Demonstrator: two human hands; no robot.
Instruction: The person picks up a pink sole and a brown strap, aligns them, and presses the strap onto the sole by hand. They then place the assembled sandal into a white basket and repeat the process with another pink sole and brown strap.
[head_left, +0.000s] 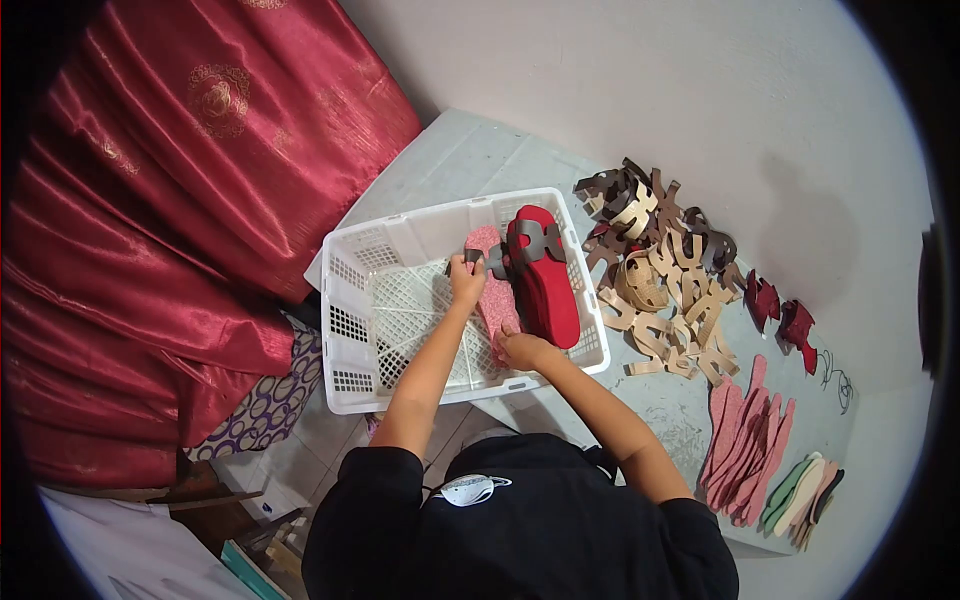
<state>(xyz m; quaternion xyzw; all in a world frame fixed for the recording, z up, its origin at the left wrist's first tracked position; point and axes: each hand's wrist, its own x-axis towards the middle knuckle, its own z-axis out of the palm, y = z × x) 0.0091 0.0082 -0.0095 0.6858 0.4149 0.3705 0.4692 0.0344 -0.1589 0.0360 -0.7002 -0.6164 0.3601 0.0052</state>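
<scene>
A pink speckled sandal sole (497,305) with a dark strap (491,262) across its front part is in both my hands, over a white plastic basket (343,290). My left hand (467,282) pinches its side by the strap. At the sole's lower end, my right hand (522,350) grips the edge with the thumb on top. Right beside it in the basket lies a stack of red soles (553,300), with a dark H-shaped strap (537,240) on the upper end. The undersides of the fingers are partly hidden.
Brown and beige cut straps (680,290) are heaped on the grey table (480,150), right of the basket. Dark red pieces (797,325), pink soles (745,440) and green, cream and black soles (800,490) lie farther right. A red curtain (200,220) hangs at left.
</scene>
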